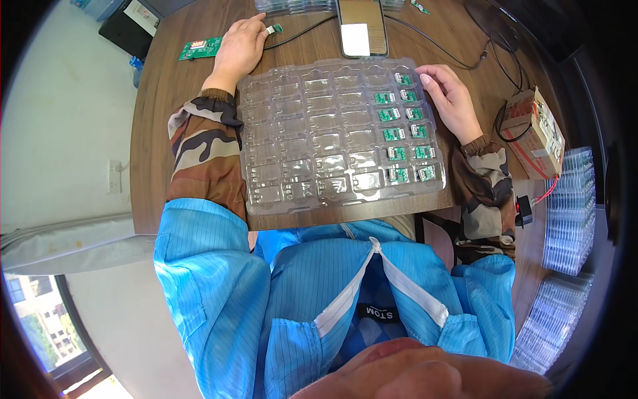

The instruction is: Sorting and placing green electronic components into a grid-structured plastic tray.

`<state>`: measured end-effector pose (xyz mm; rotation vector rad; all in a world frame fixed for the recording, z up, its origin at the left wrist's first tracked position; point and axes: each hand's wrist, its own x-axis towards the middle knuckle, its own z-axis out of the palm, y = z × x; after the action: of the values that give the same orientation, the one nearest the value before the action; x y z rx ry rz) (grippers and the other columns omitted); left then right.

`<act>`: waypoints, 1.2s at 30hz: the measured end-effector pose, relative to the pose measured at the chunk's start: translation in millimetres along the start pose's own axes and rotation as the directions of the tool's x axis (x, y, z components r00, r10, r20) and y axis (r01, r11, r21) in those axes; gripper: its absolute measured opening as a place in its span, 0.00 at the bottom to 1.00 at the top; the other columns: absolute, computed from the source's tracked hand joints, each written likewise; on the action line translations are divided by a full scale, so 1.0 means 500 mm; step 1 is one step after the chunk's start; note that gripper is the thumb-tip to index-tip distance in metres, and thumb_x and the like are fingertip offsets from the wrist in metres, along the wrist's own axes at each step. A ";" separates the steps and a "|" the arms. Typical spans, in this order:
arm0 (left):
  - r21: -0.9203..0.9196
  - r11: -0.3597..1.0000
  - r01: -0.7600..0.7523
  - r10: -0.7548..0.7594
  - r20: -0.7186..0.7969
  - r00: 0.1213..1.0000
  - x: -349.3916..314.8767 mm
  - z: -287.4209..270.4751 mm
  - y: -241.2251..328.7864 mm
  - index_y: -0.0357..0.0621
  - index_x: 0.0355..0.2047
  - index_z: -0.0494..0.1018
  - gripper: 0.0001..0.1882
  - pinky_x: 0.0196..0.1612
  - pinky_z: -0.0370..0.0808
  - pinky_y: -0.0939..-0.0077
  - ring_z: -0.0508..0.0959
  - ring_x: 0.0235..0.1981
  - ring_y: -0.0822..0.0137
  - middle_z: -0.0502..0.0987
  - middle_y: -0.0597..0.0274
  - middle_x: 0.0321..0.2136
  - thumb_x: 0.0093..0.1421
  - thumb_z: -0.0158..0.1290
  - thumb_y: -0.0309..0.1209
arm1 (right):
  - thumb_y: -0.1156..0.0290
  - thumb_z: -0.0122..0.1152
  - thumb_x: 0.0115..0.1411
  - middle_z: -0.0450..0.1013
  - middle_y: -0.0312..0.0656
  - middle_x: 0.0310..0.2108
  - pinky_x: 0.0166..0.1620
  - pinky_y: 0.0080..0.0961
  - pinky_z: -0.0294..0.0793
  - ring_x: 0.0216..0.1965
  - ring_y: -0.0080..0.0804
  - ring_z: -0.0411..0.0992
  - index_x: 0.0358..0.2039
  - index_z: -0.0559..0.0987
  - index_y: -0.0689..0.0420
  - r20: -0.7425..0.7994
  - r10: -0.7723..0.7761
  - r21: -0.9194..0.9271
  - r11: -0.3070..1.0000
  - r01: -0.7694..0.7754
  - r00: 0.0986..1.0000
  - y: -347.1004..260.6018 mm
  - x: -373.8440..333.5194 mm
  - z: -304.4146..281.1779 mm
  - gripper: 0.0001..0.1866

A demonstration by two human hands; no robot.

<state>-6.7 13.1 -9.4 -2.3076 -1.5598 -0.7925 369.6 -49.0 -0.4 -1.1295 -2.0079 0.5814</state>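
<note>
My left hand (242, 45) reaches past the far left corner of a clear plastic tray (299, 203). Its curled fingers are at a small green circuit board (275, 28) with a pale connector; the exact grip is partly hidden. Beside that wrist lies a larger green circuit board (207, 48) with a lit red display, partly under the hand. At the tray's far right corner, my right hand (449, 95) has its thumb and forefinger closed on the rim. Small green boards (393, 134) fill pockets in the tray's two right columns, while the pockets further left are bare.
A phone (363, 30) lies beyond the tray, with a black cable (435, 44) running behind it. At the right stands a cardboard box (533, 133), with stacked clear trays (569, 213) nearby. More trays (296, 6) are at the far edge. A black monitor (525, 26) stands far right.
</note>
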 end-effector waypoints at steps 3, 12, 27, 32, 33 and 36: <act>0.002 1.000 -0.023 0.023 -0.039 0.999 0.002 -0.002 0.007 0.41 0.32 0.71 0.09 0.48 0.66 0.64 0.69 0.46 0.55 0.73 0.59 0.42 0.57 0.45 0.33 | 0.66 0.51 0.59 0.69 0.40 0.31 0.35 0.23 0.67 0.32 0.31 0.68 0.37 0.74 0.58 -0.004 -0.001 0.002 1.000 0.001 1.000 -0.004 -0.003 -0.004 0.10; -0.201 0.970 0.138 -0.154 -0.063 0.986 0.008 -0.014 0.018 0.43 0.27 0.74 0.07 0.36 0.69 0.65 0.72 0.34 0.56 0.74 0.58 0.27 0.52 0.51 0.33 | 0.70 0.51 0.58 0.69 0.41 0.32 0.37 0.21 0.67 0.33 0.31 0.69 0.37 0.74 0.60 -0.022 -0.027 -0.028 0.999 0.026 0.999 -0.024 -0.007 -0.016 0.09; -0.380 0.883 0.275 -0.270 0.068 0.960 -0.007 -0.028 0.015 0.44 0.28 0.73 0.09 0.29 0.68 0.69 0.73 0.26 0.59 0.72 0.58 0.24 0.53 0.51 0.36 | 0.77 0.57 0.48 0.67 0.48 0.40 0.44 0.35 0.66 0.42 0.47 0.66 0.36 0.73 0.61 -0.297 0.245 -0.808 0.450 -0.380 0.923 -0.170 -0.333 -0.233 0.12; -0.382 0.883 0.273 -0.262 0.080 0.962 -0.001 -0.030 0.016 0.44 0.27 0.73 0.09 0.30 0.68 0.68 0.73 0.27 0.59 0.72 0.59 0.24 0.53 0.51 0.36 | 0.76 0.57 0.47 0.62 0.48 0.47 0.43 0.36 0.67 0.43 0.48 0.66 0.43 0.69 0.57 -0.333 0.422 -0.840 0.273 -0.469 0.843 -0.145 -0.362 -0.231 0.20; -0.382 0.883 0.272 -0.263 0.077 0.962 0.000 -0.029 0.017 0.44 0.27 0.73 0.09 0.30 0.68 0.68 0.73 0.27 0.59 0.72 0.59 0.24 0.53 0.51 0.36 | 0.77 0.57 0.46 0.62 0.48 0.48 0.42 0.36 0.68 0.43 0.49 0.67 0.43 0.69 0.57 -0.361 0.441 -0.823 0.265 -0.503 0.822 -0.133 -0.361 -0.228 0.20; -0.387 0.880 0.274 -0.266 0.075 0.961 0.000 -0.025 0.017 0.45 0.27 0.73 0.08 0.30 0.68 0.67 0.73 0.28 0.59 0.72 0.59 0.24 0.53 0.51 0.36 | 0.78 0.55 0.46 0.62 0.47 0.49 0.40 0.36 0.70 0.41 0.49 0.68 0.43 0.69 0.56 -0.382 0.500 -0.809 0.226 -0.543 0.777 -0.115 -0.346 -0.221 0.21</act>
<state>-2.5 3.5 1.8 -2.3892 -1.9089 -1.2623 484.0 -224.0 40.9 -2.5344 -1.8155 -0.3729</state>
